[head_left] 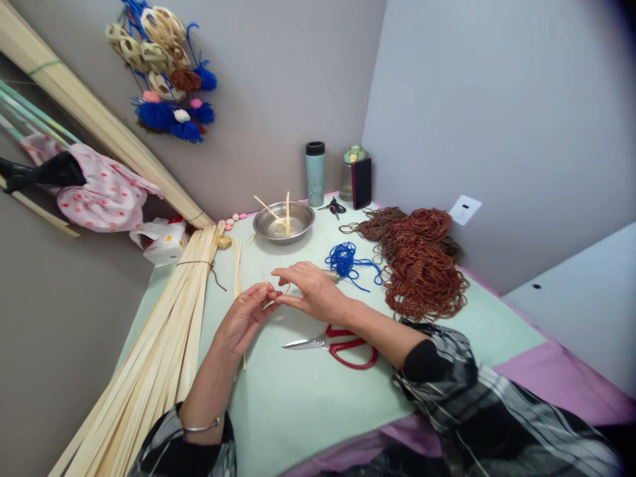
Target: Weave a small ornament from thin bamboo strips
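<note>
My left hand point(251, 311) is closed in a pinch, thumb against fingertips, on a thin pale strip point(265, 277). Much of that strip is hidden by the fingers. Close against it on the right is my right hand point(313, 288), with the index finger stretched out and apart from the thumb. Its thumb tip is near the left fingertips, and a bit of curved pale strand shows between the hands. Below the right wrist, red-handled scissors point(352, 352) lie slightly open on the table. A tangle of blue cord point(342, 260) rests just beyond the right hand.
Long pale strips point(171, 318), tied in a bundle, run along the left side. A metal bowl point(259, 228) with strips in it stands at the back, near a tumbler point(315, 175), keys point(334, 207) and a phone point(362, 184). Brown-red cord point(422, 265) is heaped right.
</note>
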### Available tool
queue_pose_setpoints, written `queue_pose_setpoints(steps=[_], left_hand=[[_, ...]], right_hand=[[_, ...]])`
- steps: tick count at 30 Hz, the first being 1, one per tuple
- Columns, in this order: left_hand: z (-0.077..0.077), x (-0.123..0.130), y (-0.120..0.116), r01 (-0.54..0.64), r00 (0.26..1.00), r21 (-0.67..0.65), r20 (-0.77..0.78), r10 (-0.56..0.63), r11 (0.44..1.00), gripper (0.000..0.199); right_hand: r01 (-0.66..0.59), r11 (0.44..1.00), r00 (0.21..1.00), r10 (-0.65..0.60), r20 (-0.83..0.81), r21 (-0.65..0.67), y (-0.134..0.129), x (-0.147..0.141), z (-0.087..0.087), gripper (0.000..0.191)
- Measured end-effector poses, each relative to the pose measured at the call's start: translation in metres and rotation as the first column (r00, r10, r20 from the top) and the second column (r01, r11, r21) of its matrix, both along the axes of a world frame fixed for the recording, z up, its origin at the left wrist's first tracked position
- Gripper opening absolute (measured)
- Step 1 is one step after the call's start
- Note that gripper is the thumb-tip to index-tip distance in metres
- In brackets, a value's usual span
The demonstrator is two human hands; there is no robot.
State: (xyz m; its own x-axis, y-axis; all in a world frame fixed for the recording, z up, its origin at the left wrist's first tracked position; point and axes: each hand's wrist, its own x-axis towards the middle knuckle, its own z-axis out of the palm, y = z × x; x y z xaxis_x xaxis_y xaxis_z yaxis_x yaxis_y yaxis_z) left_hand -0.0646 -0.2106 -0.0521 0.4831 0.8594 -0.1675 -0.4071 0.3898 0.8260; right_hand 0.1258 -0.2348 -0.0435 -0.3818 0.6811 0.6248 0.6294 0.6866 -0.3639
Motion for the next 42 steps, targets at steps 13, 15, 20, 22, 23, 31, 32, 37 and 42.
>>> queue_pose_setpoints(steps=[13, 15, 20, 22, 23, 31, 32, 37, 42], left_hand=[[-0.006, -0.002, 0.003, 0.005, 1.000, 0.010, 0.008, -0.005, 1.000, 0.023], [-0.005, -0.001, 0.001, 0.009, 1.000, 0.021, -0.011, -0.008, 1.000, 0.023], [-0.001, 0.003, -0.005, 0.094, 0.989, 0.089, -0.125, -0.082, 0.992, 0.025], [-0.001, 0.004, -0.006, 0.135, 0.980, 0.108, -0.164, -0.117, 0.985, 0.025], [-0.002, 0.004, -0.007, 0.149, 0.976, 0.113, -0.178, -0.128, 0.982, 0.025], [-0.005, 0.007, -0.007, 0.154, 0.963, 0.135, -0.243, -0.118, 0.979, 0.026], [-0.004, 0.007, -0.008, 0.149, 0.963, 0.133, -0.245, -0.113, 0.980, 0.026], [0.001, 0.009, -0.009, 0.135, 0.965, 0.129, -0.240, -0.101, 0.982, 0.028], [0.001, 0.008, -0.009, 0.139, 0.968, 0.128, -0.227, -0.108, 0.982, 0.025]], right_hand=[[-0.050, 0.983, 0.990, 0.025, -0.140, -0.175, -0.001, -0.001, 0.001, 0.050], [-0.112, 0.953, 0.951, 0.021, -0.309, -0.281, -0.001, 0.000, 0.006, 0.053], [-0.265, 0.855, 0.795, -0.067, -0.602, -0.445, 0.004, 0.002, 0.012, 0.023], [-0.333, 0.808, 0.745, -0.091, -0.661, -0.487, 0.007, 0.002, 0.011, 0.021], [-0.367, 0.782, 0.722, -0.102, -0.685, -0.504, 0.007, 0.002, 0.011, 0.022], [-0.373, 0.748, 0.699, -0.163, -0.696, -0.549, 0.008, 0.002, 0.009, 0.020], [-0.362, 0.750, 0.691, -0.183, -0.700, -0.553, 0.009, 0.002, 0.008, 0.019], [-0.338, 0.748, 0.639, -0.263, -0.722, -0.572, 0.012, 0.002, 0.005, 0.015], [-0.318, 0.758, 0.606, -0.298, -0.737, -0.569, 0.012, 0.001, 0.004, 0.014]])
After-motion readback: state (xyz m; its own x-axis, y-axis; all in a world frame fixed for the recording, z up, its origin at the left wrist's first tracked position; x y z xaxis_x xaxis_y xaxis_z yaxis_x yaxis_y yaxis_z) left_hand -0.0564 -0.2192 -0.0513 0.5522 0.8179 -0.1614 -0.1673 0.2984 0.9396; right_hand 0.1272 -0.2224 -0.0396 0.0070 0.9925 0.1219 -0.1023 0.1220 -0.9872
